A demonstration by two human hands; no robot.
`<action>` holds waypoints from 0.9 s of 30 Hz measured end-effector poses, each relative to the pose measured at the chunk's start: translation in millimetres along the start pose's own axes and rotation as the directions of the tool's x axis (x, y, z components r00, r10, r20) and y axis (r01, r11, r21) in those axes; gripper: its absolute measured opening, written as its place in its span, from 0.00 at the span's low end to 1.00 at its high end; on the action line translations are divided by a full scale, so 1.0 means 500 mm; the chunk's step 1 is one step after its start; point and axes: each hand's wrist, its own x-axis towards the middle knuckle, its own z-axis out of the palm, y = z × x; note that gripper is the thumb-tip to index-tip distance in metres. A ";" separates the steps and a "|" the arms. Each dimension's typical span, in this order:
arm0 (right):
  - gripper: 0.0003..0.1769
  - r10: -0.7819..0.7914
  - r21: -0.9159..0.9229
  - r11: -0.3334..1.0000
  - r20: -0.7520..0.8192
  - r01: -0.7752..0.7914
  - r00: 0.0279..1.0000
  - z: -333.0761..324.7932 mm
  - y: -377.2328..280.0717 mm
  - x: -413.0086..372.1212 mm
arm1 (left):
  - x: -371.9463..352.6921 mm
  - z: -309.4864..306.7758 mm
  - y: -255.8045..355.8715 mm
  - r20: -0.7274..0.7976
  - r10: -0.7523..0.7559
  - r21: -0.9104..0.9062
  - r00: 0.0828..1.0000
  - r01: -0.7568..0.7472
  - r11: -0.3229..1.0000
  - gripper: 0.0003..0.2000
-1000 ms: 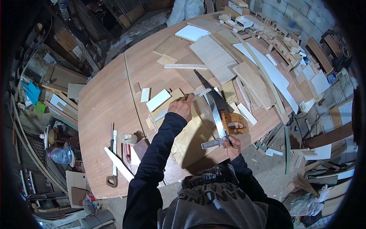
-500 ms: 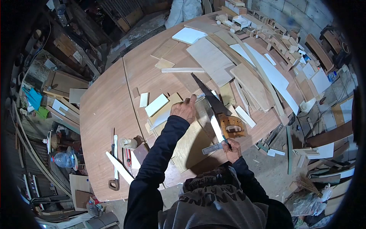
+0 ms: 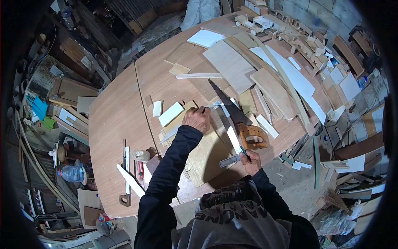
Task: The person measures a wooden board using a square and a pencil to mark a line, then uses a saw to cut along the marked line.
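My left hand (image 3: pixel 197 119) rests over the far end of a plywood board (image 3: pixel 205 159), its fingers curled; what they press on, if anything, is hidden. My right hand (image 3: pixel 251 162) is closed around a thin dark pencil (image 3: pixel 245 152) near the board's right edge. Beside those fingers lies a grey, flat tool (image 3: pixel 230 161) like the stock of a square, against a bright white strip (image 3: pixel 235 139). A handsaw (image 3: pixel 253 137) with a wooden handle lies just beyond my right hand, its dark blade pointing away to the left.
White-faced offcuts (image 3: pixel 171 114) lie left of my left hand. A second saw (image 3: pixel 124 200), a jar (image 3: pixel 142 155) and a red-handled tool (image 3: pixel 141 170) are on the table's left side. Long boards (image 3: pixel 273 93) cover the right side, with small wooden assemblies (image 3: pixel 304 54) behind.
My left hand has drawn slightly back and left, and its raised finger has curled down. My right hand has barely moved. The handsaw stays in place.
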 end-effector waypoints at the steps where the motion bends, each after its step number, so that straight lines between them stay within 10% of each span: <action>1: 0.09 0.000 0.000 1.000 0.000 0.000 1.000 0.001 0.003 -0.001 | 0.000 -0.003 -0.001 -0.007 -0.025 -0.020 1.000 0.024 1.000 0.04; 8: 0.08 0.043 0.135 0.990 -0.005 -0.042 0.999 0.008 -0.034 0.004 | 0.011 -0.033 -0.031 -0.011 -0.066 -0.021 0.998 0.066 0.998 0.04; 13: 0.09 0.024 0.145 0.989 -0.022 -0.020 0.999 0.008 -0.033 0.000 | 0.027 -0.099 -0.111 -0.363 -0.153 -0.065 0.919 0.138 0.988 0.03; 18: 0.14 0.098 0.252 0.964 -0.060 -0.080 0.993 0.003 -0.041 -0.001 | -0.034 -0.119 -0.226 -0.396 -0.761 -0.664 0.514 0.413 0.624 0.06; 22: 0.15 0.064 0.264 0.964 -0.114 -0.032 0.991 0.004 -0.017 -0.003 | -0.193 -0.010 -0.291 -0.202 -0.924 -0.877 0.325 0.359 0.318 0.04; 24: 0.16 0.165 0.412 0.906 -0.124 -0.100 0.979 0.005 -0.014 -0.002 | -0.265 0.071 -0.269 -0.027 -0.986 -0.997 0.166 -0.075 0.015 0.03; 26: 0.16 0.192 0.378 0.916 -0.119 -0.135 0.974 -0.006 -0.049 -0.001 | -0.328 0.118 -0.203 -0.111 -0.994 -0.924 0.022 0.365 0.111 0.02; 27: 0.16 0.216 0.345 0.924 -0.121 -0.163 0.969 -0.010 -0.063 0.003 | -0.343 0.119 -0.160 0.007 -0.999 -0.971 -0.032 0.240 -0.014 0.02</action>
